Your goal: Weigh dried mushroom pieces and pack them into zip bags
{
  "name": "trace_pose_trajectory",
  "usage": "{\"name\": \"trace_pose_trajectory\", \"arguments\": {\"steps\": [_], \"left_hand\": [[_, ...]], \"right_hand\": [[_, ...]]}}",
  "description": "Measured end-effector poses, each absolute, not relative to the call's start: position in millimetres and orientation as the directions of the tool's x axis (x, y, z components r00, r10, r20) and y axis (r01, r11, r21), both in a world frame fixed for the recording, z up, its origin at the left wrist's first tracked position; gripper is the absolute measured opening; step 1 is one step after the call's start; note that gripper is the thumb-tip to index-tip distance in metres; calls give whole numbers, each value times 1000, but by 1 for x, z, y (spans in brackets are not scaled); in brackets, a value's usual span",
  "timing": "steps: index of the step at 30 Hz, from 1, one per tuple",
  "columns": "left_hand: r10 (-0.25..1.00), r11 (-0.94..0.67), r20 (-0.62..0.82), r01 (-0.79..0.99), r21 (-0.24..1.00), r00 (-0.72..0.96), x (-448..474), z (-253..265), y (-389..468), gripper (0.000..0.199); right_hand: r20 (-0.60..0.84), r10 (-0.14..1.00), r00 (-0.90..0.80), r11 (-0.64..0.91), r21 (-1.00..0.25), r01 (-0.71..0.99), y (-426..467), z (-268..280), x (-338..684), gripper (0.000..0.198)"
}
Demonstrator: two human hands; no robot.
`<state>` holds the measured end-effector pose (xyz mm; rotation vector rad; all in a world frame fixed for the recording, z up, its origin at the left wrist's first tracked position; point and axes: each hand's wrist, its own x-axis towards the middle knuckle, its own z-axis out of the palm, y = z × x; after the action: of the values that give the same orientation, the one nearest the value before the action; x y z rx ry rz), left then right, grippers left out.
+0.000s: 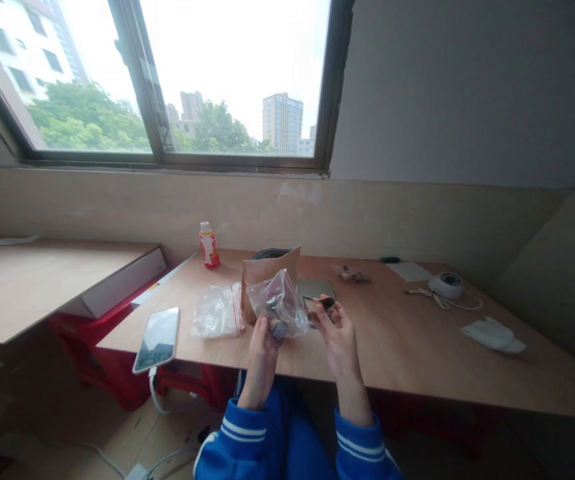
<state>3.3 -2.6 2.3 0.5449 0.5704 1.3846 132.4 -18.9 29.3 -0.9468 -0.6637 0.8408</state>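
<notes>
My left hand [262,353] is closed on a clear plastic bag [280,297], which has several dark pieces in its bottom and a loose upper part. To its right, my right hand [341,341] pinches a dark brown, thin curved piece [327,303]; its exact kind I cannot make out. Just behind the plastic bag, a brown paper pouch [252,272] stands upright with its top open. A flat grey, square-edged object [320,287] lies behind my right hand, partly hidden by it. Left of the pouch is a stack of clear zip bags [216,312].
On the wooden table [397,333], a small bag of brown pieces [353,274] lies toward the back. A white round camera-like device [446,285] with a cable and a white packet [492,335] are at right. A red-and-white bottle [208,245] and a cabled phone [157,339] are at left.
</notes>
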Motion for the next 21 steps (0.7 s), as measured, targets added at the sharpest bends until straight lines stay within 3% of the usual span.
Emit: {"name": "trace_pose_trajectory", "arguments": {"steps": [4, 9, 11, 14, 21], "left_hand": [[998, 55, -38, -828, 559, 41, -3, 7, -4, 39], [999, -38, 6, -833, 552, -42, -19, 6, 0, 38], [999, -47, 12, -824, 565, -49, -25, 7, 3, 37], [997, -65, 7, -812, 580, -75, -31, 9, 4, 39], [997, -46, -28, -818, 573, -76, -39, 8, 7, 42]], "right_hand": [[201, 798, 568, 449, -828, -337, 6, 49, 132, 47], [520, 596, 612, 708, -699, -96, 64, 98, 120, 39], [664, 547, 510, 749, -661, 56, 83, 108, 113, 30], [802, 559, 211, 722, -595, 352, 99, 106, 108, 13], [734, 660, -161, 645, -443, 623, 97, 107, 114, 24]]}}
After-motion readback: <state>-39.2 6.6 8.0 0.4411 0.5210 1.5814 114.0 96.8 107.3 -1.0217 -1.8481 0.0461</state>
